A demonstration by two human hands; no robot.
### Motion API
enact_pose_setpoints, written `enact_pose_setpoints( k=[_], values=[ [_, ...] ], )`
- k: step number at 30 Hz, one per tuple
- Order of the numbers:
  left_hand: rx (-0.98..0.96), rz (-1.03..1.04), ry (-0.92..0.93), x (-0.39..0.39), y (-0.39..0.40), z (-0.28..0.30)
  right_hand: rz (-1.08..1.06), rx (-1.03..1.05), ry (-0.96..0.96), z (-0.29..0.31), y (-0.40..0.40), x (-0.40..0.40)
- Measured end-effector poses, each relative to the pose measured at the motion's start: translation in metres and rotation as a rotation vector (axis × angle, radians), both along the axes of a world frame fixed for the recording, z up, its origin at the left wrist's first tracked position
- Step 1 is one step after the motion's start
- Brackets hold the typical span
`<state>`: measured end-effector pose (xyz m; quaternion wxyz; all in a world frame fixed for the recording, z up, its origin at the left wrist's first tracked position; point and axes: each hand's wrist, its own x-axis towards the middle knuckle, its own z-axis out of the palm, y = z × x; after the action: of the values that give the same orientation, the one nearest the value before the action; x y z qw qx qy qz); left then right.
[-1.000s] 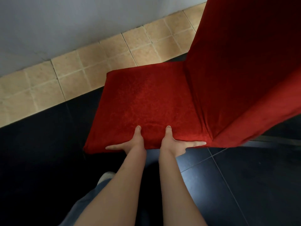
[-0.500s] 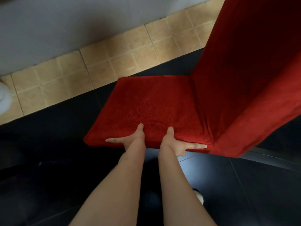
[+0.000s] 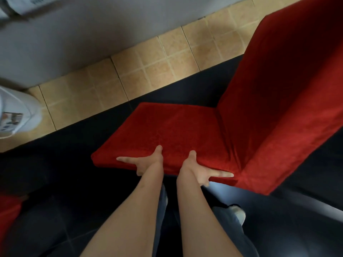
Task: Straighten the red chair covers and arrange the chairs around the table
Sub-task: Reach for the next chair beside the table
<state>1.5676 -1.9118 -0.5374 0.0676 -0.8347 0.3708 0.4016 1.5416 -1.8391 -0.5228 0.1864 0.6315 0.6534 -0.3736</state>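
Here the dark floor [image 3: 61,182] takes up most of the view, glossy black tile running from the lower left up under the chair. Along its far edge runs a band of tan tiles [image 3: 152,62], and beyond that rises a grey wall [image 3: 83,30].

The red-covered chair [image 3: 278,101] is the biggest thing on the floor. Its tall back leans up to the right edge of the view, and its seat [image 3: 176,132] stretches out toward the left, near the tan band. The red cover lies smooth across the seat top and bunches into a few folds where seat meets back.

At the left edge stands a white rounded object [image 3: 16,112] with a printed label, too blurred to name. A sliver of more red fabric [image 3: 7,214] shows at the lower left.

Both bare forearms reach up from the bottom to the near edge of the seat. The left hand [image 3: 146,161] clasps that edge with its thumb on top and a straight forefinger laid along the side, the other fingers tucked beneath. The right hand [image 3: 198,170] grasps the same edge just beside it, thumb on top, forefinger pointing toward the chair back, remaining fingers curled under.

Below the arms, blue trouser legs and a light shoe [image 3: 239,214] show.
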Motion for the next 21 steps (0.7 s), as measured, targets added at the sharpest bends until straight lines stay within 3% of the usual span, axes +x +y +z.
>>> enact_pose_setpoints(
  k=[8, 21],
  values=[
    [0.068, -0.155, -0.042, -0.025, -0.051, 0.046, 0.023, 0.069, -0.061, 0.027, -0.046, -0.026],
    [0.021, -0.287, 0.097, -0.108, -0.073, 0.048, 0.161, 0.116, 0.017, 0.035, -0.059, -0.124]
  ],
)
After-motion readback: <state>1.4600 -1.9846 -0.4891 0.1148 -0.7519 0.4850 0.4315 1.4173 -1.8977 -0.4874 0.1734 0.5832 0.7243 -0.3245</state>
